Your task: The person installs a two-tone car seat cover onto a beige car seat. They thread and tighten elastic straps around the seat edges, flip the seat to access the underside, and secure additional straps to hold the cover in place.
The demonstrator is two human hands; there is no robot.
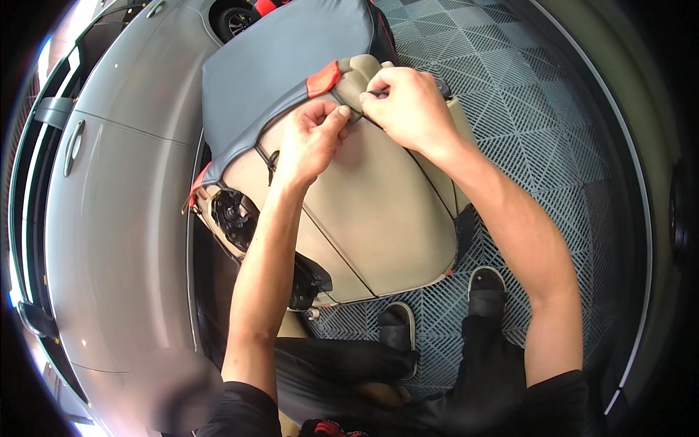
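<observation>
A beige car seat [364,218] lies in front of me, its far part wrapped in a grey seat cover [269,80] with red trim. Thin black cords run from the cover's edge over the beige surface. Between my hands passes a black cord [359,115]. My left hand [313,138] is closed, thumb against fingers, pinching the cord near the cover's edge. Just right of it, my right hand [408,105] is closed in a pinch on a dark end of the cord; its fingertips partly hide it. A knotted cord loop [272,164] hangs by my left wrist.
A silver car [124,240] stands close along the left. On the seat's left side a black mechanism [233,215] is exposed. Grey patterned floor tiles [524,131] extend to the right, and my dark shoes [397,324] are near the seat's front edge.
</observation>
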